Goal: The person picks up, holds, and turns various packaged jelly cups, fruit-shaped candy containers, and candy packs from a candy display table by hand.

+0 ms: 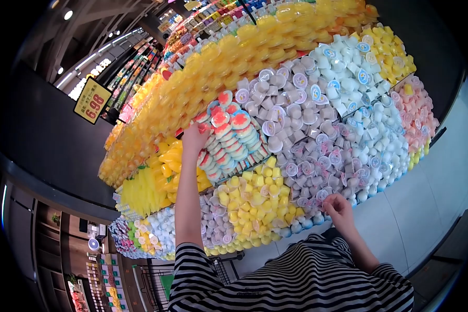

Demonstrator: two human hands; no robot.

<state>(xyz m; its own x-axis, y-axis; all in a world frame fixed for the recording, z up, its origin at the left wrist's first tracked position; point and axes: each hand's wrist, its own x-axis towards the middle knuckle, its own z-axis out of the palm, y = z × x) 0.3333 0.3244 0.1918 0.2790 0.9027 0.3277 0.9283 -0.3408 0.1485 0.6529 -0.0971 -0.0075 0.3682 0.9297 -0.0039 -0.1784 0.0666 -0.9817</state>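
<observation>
My left hand [195, 136] reaches to the far left edge of a stack of round, flat jelly packs [229, 136] with red-and-white tops and pale blue sides. Its fingers close on a red-topped pack [205, 127] there, though the fingertips are partly hidden. Low on the right, my right hand [339, 209] is at the front edge of a heap of lilac jelly cups [322, 169]. Its thumb and fingers are curled together; whatever they may hold is too small to make out. Yellow jelly cups [255, 200] lie piled between my two arms.
Behind the stack rises a long bank of yellow packs [244, 49]. White-and-blue cups [343, 73] and pink cups [416, 114] are heaped to the right. A price sign [92, 100] hangs at the left. A shopping cart [158, 278] stands below, beside my body.
</observation>
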